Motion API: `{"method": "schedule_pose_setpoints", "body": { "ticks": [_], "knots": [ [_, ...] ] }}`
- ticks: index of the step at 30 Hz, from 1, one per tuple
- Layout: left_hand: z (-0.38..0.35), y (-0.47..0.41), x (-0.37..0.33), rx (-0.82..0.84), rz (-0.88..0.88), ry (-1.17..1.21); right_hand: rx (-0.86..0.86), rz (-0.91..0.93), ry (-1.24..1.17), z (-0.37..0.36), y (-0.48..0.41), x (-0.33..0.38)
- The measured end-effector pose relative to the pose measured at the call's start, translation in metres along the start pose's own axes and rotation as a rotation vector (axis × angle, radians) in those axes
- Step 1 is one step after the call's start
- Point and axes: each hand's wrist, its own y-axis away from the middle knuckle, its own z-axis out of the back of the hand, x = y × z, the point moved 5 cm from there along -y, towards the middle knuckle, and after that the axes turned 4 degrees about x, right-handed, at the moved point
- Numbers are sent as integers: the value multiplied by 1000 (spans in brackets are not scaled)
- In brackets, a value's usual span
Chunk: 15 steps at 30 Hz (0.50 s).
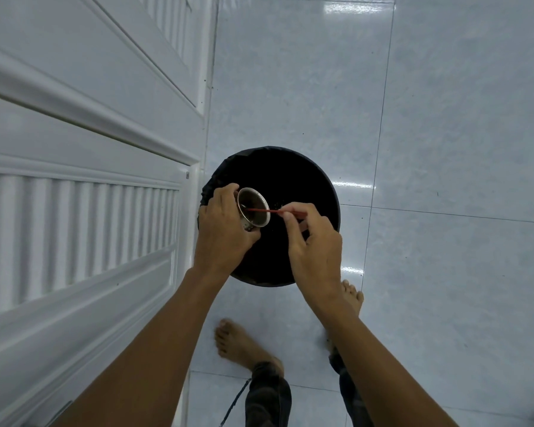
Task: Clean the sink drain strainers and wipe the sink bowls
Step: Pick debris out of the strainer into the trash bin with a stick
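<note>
— Where was the strainer at that moment?

— The round metal sink drain strainer point(253, 208), cup-shaped with a dark, dirty inside, was held tilted over the round black bin lined with a black bag point(302, 180), its open mouth turned toward the right.

— And who had it?

— The left hand point(225, 226); its grip was clamped around the strainer's outer wall, fingers wrapped over the back of the cup.

— What about the other hand?

— The right hand point(313, 241) had its grip pinched together on a thin red stick point(272, 211), whose far end reached inside the strainer's bowl. Small specks lay on the black bag just beside the strainer's rim.

— Where did the bin stand?

— On the pale glossy tiled floor point(444, 118), just beside a white panelled door with louvred slats point(90, 195). The person's two bare feet point(238, 340) were on the tiles near the bin, below dark trouser cuffs.
</note>
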Motion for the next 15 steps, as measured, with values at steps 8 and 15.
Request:
{"method": "schedule_pose_setpoints", "body": {
  "ticks": [8,15],
  "knots": [
    [-1,9,7,47,-8,-61,34,-28,17,-2,10,-9],
    [-2,22,3,94,-42,-63,63,-10,159,-3,20,-20]
  ]
}}
